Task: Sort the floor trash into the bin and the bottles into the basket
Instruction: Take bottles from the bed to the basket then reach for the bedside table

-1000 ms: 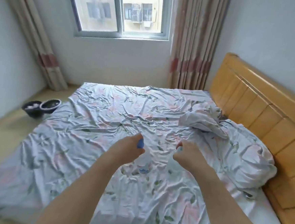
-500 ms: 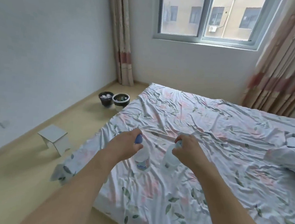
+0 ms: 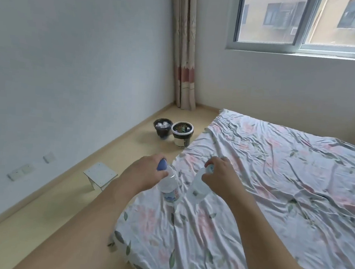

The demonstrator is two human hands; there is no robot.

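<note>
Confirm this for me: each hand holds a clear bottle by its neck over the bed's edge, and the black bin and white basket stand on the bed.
Not quite. The head view shows the black bin and white basket standing on the floor beside the bed, not on it. The rest holds: the left hand and right hand each hold a clear bottle by its neck over the bed's edge.

Two clear bottles (image 3: 169, 185) (image 3: 198, 188) hang neck-up; black bin (image 3: 162, 130) touches white basket (image 3: 181, 135).
</note>
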